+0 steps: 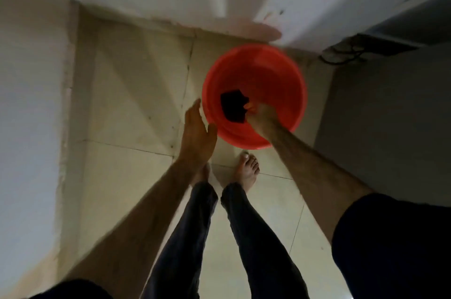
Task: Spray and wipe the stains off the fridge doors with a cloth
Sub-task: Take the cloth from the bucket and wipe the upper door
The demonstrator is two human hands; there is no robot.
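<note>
Cloth [233, 108]: dark, crumpled piece lying inside the red basin [280, 72], toward the near-left part of its bowl; edges folded over, so judged soft and limp; whether it is wet cannot be told.
Handling of cloth: judged light and fully pliable; no stiff edge to take; likely heavier and prone to dripping if soaked; best gathered in a bunched fistful at its middle, then wrung over the basin.
Right hand [262, 117]: reaches down into the basin and meets the right edge of the cloth; the picture is blurred there, so whether the fingers pinch the cloth or only touch it cannot be told.
Left hand [196, 133]: outside the basin, just beside its near-left rim; fingers straight and together, thumb spread toward the rim; holds nothing.
Basin: round, smooth plastic, standing on the tiled floor [136, 93] close to a white wall; judged rigid but light, liable to slide on tile if pulled at one side; the left hand is placed to steady it.
Fridge doors: not identifiable with certainty; no spray bottle in view.
Stage: judged preparatory; cloth not yet brought to the doors.
Feet [246, 169]: bare, just behind the basin.
</note>
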